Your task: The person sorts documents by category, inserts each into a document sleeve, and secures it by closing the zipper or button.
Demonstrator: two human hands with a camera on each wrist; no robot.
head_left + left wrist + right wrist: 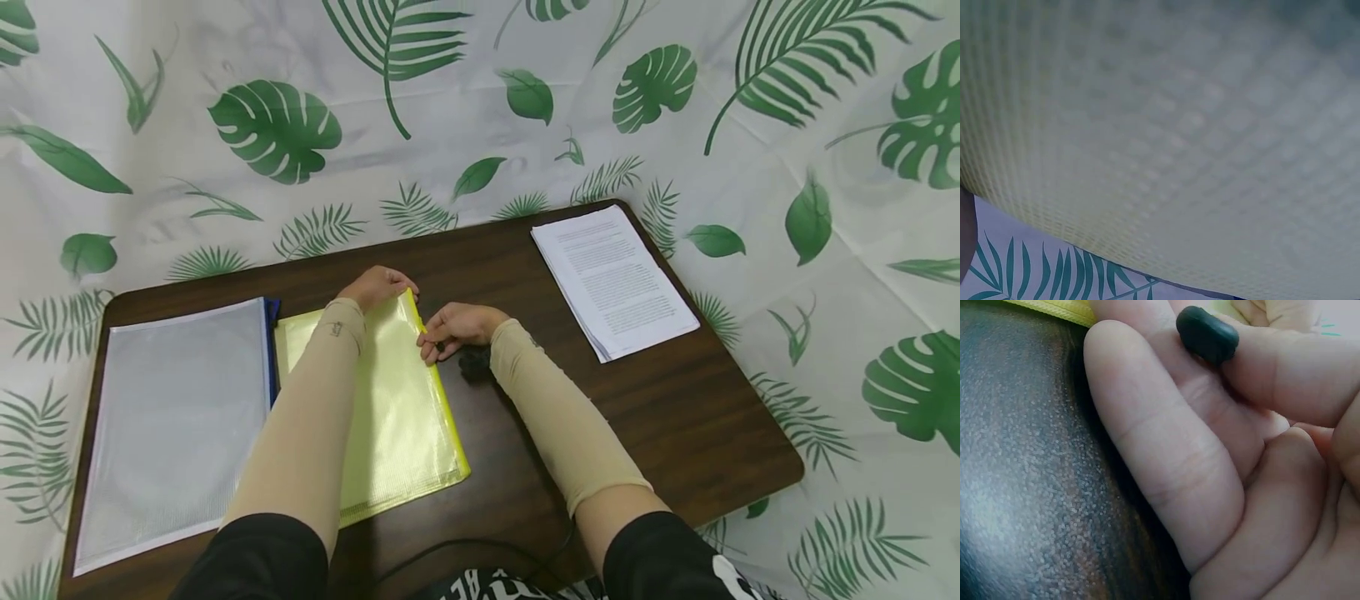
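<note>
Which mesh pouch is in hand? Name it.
The yellow rectangular mesh pouch, its far corner held by the left hand; the greyish rectangular mesh pouch, blue-edged, has no hand on it.

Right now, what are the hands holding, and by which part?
The left hand holds the yellow folder by its far right corner; the right hand pinches a small black piece, exact part unclear.

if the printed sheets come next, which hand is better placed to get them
Probably the right hand: it is nearer the printed sheets, though it pinches a small black piece. The left hand is farther away, holding the yellow mesh pouch by its far corner.
</note>
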